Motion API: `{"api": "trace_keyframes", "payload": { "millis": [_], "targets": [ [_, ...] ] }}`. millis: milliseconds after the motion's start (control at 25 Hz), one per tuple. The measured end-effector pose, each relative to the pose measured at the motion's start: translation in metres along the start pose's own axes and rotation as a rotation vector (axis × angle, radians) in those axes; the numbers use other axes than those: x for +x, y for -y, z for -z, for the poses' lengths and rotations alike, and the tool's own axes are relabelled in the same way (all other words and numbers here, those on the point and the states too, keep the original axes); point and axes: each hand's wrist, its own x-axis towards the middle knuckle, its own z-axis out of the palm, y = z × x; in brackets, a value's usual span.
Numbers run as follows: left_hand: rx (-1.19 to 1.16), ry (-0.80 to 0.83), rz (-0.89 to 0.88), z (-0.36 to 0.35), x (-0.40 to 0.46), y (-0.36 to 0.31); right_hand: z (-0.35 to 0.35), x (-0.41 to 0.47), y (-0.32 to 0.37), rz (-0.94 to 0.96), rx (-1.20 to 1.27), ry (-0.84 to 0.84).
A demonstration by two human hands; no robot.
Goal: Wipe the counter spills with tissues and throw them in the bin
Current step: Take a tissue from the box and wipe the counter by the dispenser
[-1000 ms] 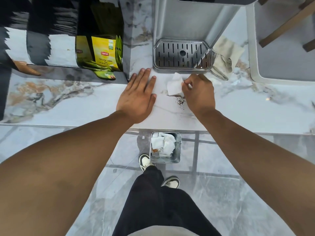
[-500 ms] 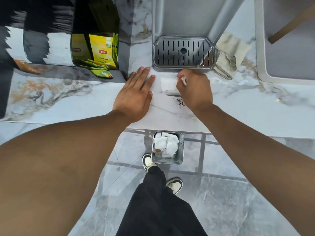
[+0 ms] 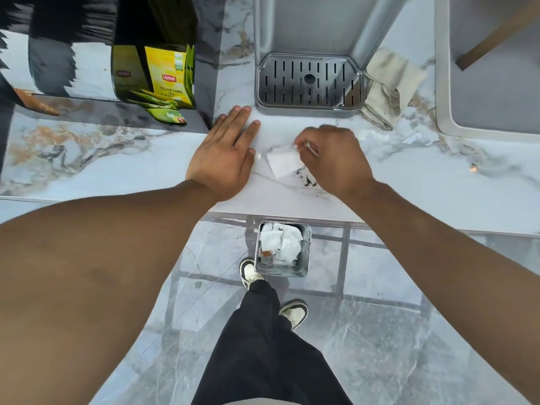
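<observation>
One tissue, pinched in my right hand, had slid from the drip tray toward the crumbs; left hand lay flat, open.

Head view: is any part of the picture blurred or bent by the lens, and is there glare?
Head view: the right hand is slightly motion-blurred at the fingers holding the tissue; the flat left hand is sharp. The wide lens bends the counter edge and swells the forearms near the frame. Soft, even light; only small bright reflections on the metal drip tray.
</observation>
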Motion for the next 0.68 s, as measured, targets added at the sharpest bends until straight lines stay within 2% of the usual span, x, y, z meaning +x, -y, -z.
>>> {"api": "trace_keyframes", "payload": {
  "millis": [80, 160, 280, 400, 520, 600, 680],
  "targets": [
    [-0.001, -0.002, -0.002, 0.0, 0.001, 0.0, -0.001, 0.02, 0.001, 0.015, -0.009, 0.003],
    [0.007, 0.005, -0.004, 0.0, 0.0, 0.001, -0.006, 0.031, 0.003, 0.052, -0.031, 0.108],
    [0.012, -0.004, -0.016, -0.002, 0.0, 0.001, -0.012, 0.021, 0.007, 0.185, -0.019, 0.26],
    [0.016, -0.006, -0.011, -0.002, 0.0, 0.001, -0.007, 0.0, 0.002, 0.326, -0.062, 0.325],
    [0.014, -0.004, -0.007, -0.001, 0.001, 0.0, 0.006, -0.008, -0.007, 0.321, -0.025, 0.389],
    [0.023, 0.002, -0.006, -0.001, 0.0, 0.0, 0.011, -0.002, -0.009, 0.252, 0.046, 0.306],
    [0.027, 0.001, -0.006, 0.0, 0.001, -0.001, 0.015, 0.014, -0.011, 0.125, 0.081, 0.077]
  ]
}}
